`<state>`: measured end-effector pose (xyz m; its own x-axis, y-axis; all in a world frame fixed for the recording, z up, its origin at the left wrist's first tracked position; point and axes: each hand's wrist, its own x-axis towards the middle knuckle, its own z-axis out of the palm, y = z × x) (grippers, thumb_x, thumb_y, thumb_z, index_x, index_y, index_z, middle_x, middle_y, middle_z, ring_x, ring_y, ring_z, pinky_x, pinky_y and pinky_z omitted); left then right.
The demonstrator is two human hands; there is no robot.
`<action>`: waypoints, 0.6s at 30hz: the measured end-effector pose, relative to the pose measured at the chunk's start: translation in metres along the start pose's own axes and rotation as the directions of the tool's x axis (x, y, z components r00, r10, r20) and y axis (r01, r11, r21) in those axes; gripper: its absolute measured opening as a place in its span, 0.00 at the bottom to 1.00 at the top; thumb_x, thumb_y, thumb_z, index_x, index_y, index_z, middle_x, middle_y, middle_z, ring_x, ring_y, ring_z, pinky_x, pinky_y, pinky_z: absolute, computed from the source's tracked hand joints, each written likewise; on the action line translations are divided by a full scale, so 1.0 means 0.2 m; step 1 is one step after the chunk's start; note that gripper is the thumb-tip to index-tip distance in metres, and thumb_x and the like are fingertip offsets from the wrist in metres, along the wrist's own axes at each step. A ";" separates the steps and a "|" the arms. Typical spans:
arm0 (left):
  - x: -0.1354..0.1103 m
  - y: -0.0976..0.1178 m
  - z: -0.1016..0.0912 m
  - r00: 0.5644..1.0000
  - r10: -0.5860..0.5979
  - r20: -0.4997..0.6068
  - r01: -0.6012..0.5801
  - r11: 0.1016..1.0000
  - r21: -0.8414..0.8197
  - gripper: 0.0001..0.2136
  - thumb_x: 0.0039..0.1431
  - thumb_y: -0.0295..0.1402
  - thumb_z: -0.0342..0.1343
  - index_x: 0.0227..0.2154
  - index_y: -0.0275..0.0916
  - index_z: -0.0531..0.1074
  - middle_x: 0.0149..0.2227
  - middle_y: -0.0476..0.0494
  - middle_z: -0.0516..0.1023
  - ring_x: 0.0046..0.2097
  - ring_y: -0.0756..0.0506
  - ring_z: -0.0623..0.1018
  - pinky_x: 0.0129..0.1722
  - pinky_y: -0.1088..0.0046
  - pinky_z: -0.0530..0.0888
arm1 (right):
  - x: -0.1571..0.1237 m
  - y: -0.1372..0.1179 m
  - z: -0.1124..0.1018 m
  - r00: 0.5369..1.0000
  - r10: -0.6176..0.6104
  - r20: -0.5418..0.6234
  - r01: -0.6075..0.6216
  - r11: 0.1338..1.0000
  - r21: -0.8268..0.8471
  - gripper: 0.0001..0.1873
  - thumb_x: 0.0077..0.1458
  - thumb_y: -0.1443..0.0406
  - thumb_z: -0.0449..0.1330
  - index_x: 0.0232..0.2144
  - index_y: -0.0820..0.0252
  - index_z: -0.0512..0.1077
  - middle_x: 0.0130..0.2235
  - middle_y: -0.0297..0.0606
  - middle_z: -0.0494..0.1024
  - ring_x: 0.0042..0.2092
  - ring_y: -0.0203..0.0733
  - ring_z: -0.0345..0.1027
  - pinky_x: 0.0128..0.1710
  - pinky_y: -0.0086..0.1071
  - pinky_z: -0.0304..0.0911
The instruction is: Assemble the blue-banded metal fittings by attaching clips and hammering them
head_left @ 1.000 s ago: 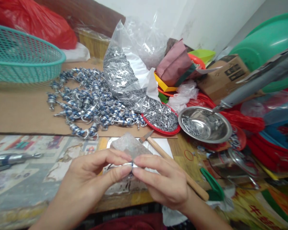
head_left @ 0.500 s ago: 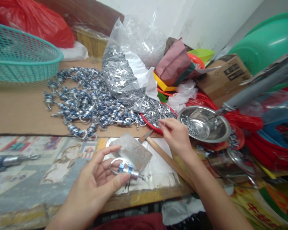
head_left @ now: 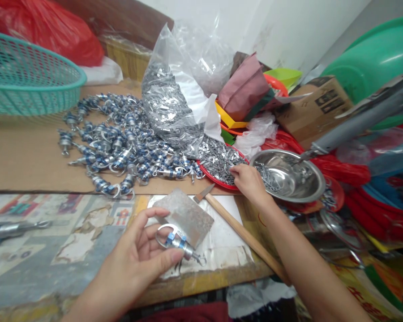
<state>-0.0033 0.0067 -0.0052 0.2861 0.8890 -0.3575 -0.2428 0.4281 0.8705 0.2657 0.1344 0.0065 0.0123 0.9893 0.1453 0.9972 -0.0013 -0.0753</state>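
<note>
L hand [head_left: 127,259]: grip clamped on blue/silver metal fitting [head_left: 179,243], btwn thumb & fingers, palm side visible. Fitting tilted, crescent-shaped silver part at upper L end, sm. loop at lower R end. Pos.: held over front of surface [head_left: 30,264], in view overlapping lower edge of grey metal plate [head_left: 188,214]; any contact w/ plate can't be told.

R hand [head_left: 250,181]: reached out to red tray [head_left: 221,184], fingertips at R side of the sm. flat metal clips [head_left: 218,156] heaped in it. Grip: can't tell if together or apart, nor if a clip is btwn fingertips (too sm., partly hidden by hand).

Nearby: plate lies on white sheet [head_left: 228,259], front-centre. Wood-handled tool [head_left: 245,237] lies diag. just R of plate, dark head end twd tray, handle running down to R forearm. Steel bowl [head_left: 298,190] beside tray, R side, w/ thin metal pcs inside & grey rod [head_left: 356,125] slanting in over its rim.

Behind: lg. pile of sim. blue/silver fittings [head_left: 121,138] on cardboard sheet [head_left: 20,165], L of tray. Clear bag [head_left: 168,103] full of clips stands btwn pile & tray. Turquoise basket [head_left: 36,94] far L. Another blue/silver tool-like pc. [head_left: 10,231] at L edge, well apart from L hand.
</note>
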 end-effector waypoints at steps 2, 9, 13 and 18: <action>0.01 0.01 0.00 0.999 -0.025 -0.026 0.025 1.000 -0.001 0.27 0.41 0.33 0.67 0.44 0.45 0.58 0.30 0.52 0.78 0.31 0.48 0.79 0.30 0.77 0.72 | 0.00 0.01 0.01 1.000 -0.008 -0.008 0.008 0.999 0.053 0.07 0.58 0.65 0.56 0.37 0.63 0.72 0.42 0.39 0.75 0.45 0.41 0.69 0.47 0.43 0.63; 0.02 0.01 0.01 1.000 -0.003 -0.001 0.002 0.995 -0.095 0.28 0.41 0.30 0.67 0.43 0.46 0.58 0.28 0.55 0.75 0.28 0.50 0.77 0.28 0.77 0.71 | -0.14 -0.17 -0.11 0.996 -0.086 -0.016 0.086 0.918 0.388 0.07 0.55 0.68 0.57 0.35 0.62 0.75 0.35 0.38 0.80 0.36 0.39 0.74 0.37 0.31 0.67; 0.02 -0.02 0.00 1.000 0.002 0.003 -0.002 0.993 -0.119 0.28 0.41 0.30 0.67 0.43 0.45 0.59 0.28 0.53 0.77 0.29 0.49 0.78 0.29 0.77 0.72 | -0.39 -0.37 -0.20 0.915 -0.404 -0.013 0.301 0.660 0.689 0.05 0.52 0.70 0.60 0.31 0.62 0.77 0.29 0.35 0.79 0.32 0.35 0.72 0.34 0.27 0.67; 0.04 -0.06 -0.02 0.999 0.037 -0.014 -0.039 0.991 -0.131 0.29 0.38 0.30 0.68 0.43 0.45 0.61 0.28 0.53 0.78 0.27 0.50 0.77 0.28 0.77 0.73 | -0.52 -0.44 -0.25 0.748 -0.664 0.029 0.531 0.624 0.573 0.15 0.54 0.78 0.50 0.35 0.63 0.75 0.33 0.39 0.75 0.36 0.37 0.68 0.35 0.28 0.62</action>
<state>-0.0018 0.0092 -0.0196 0.2635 0.9066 -0.3295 -0.3729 0.4107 0.8320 0.1798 0.0245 0.0480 -0.6546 0.7447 0.1303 0.5858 0.6086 -0.5353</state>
